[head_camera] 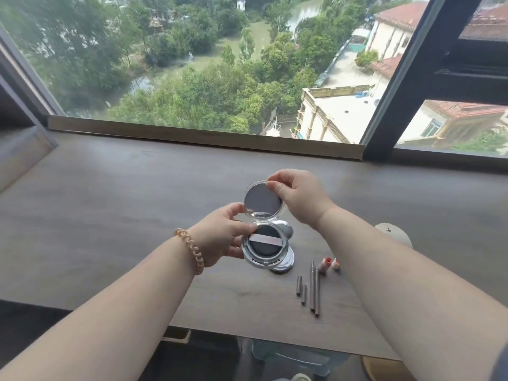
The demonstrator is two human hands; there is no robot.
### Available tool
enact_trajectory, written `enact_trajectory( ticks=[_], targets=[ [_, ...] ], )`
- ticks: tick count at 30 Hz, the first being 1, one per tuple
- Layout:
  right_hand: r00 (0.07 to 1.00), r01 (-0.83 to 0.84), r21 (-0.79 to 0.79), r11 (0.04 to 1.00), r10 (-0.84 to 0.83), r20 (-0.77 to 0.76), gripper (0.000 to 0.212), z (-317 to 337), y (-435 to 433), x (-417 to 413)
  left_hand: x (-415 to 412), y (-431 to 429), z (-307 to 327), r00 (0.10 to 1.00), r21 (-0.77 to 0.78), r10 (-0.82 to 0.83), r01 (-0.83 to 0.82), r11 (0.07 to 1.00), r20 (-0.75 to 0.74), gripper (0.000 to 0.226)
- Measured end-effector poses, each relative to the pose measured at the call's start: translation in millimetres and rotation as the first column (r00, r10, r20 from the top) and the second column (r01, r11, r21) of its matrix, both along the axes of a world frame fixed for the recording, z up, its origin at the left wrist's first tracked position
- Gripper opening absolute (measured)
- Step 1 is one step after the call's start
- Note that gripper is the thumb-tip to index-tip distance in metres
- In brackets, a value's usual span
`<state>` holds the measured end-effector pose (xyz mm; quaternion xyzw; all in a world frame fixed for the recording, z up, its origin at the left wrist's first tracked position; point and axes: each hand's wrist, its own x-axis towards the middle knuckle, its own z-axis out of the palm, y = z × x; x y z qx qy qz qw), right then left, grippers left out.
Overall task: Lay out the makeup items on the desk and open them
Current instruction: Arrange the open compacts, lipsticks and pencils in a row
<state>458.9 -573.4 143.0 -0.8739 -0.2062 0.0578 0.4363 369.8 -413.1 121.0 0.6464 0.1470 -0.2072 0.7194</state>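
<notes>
Two bare hands hold one round silver cushion compact [264, 250] just above the grey-brown wooden desk [110, 215], near its middle. The compact is hinged wide open. The left hand [220, 235], with a coiled amber band [192, 250] on its wrist, curls round the left side of the base, thumb on the rim. The right hand [297, 196] pinches the top edge of the raised mirrored lid [261, 200] between thumb and forefinger. Inside the base sits a dark round puff [265, 244] crossed by a pale strap. A second silver round compact [286, 264] rests on the desk directly under the held one (mostly hidden by it). To the right lie two slim grey pencils [314, 290] side by side, uncapped, with two short grey caps [301, 289] just left of them. Beyond their tips are a small orange-red bottle [324, 265] and its pale cap [336, 264].
</notes>
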Motion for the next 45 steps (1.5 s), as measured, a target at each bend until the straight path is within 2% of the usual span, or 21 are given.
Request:
enact_trajectory(
  ticks=[5,9,17,21,25,28,35,38,41,43,45],
  targets=[
    [0.986,-0.014,0.034,0.999,0.019,-0.165,0.019,-17.7,26.1,-8.6,-0.8,28.8,-29.1,0.997,0.062,0.05,-0.046,0.997,-0.055,0.03],
    [0.974,0.024,0.027,0.999,-0.017,-0.226,0.023,-43.2,28.2,-12.6,5.1,36.6,-59.5,0.993,0.076,0.05,-0.042,0.996,-0.108,0.032],
    [0.984,0.091,-0.115,0.989,-0.107,-0.14,0.025,-91.7,32.0,-15.3,18.9,32.4,-101.3,0.986,0.073,0.028,-0.017,0.997,-0.165,0.031],
    [0.985,0.1,-0.169,0.98,-0.121,-0.12,0.026,-99.3,30.3,-17.0,25.4,29.3,-114.3,0.994,0.204,0.033,-0.01,0.979,-0.106,0.028],
    [0.982,0.071,-0.205,0.976,-0.104,-0.158,0.024,-104.7,26.7,-18.4,29.2,31.8,-128.0,0.999,0.394,0.025,-0.014,0.919,-0.025,0.023],
    [0.977,0.091,-0.16,0.983,-0.119,-0.178,0.025,-100.7,21.3,-20.7,30.9,29.7,-131.8,1.0,0.547,0.003,-0.018,0.837,0.027,0.018],
    [0.963,0.269,-0.05,0.962,-0.268,0.016,0.022,-83.7,-13.3,-29.3,31.7,22.6,-132.1,0.998,0.778,-0.002,-0.053,0.626,0.069,0.024],
    [0.911,0.399,0.001,0.917,-0.396,0.119,0.019,-82.4,-36.5,-33.0,29.4,20.3,-137.4,0.997,0.757,0.053,-0.083,0.648,0.064,0.025],
    [0.785,0.598,0.074,0.798,-0.602,0.147,0.018,-83.9,-71.2,-34.6,26.6,14.0,-132.8,0.987,0.739,0.14,-0.152,0.656,0.079,0.049],
    [0.661,0.729,0.125,0.673,-0.74,0.127,0.02,-88.1,-97.5,-33.9,22.2,8.5,-121.2,0.944,0.716,0.281,-0.318,0.622,0.176,0.058],
    [0.541,0.83,0.124,0.544,-0.839,0.055,0.02,-94.3,-125.7,-32.6,17.6,-4.6,-106.7,0.862,0.647,0.377,-0.505,0.572,0.339,0.054]
  ],
)
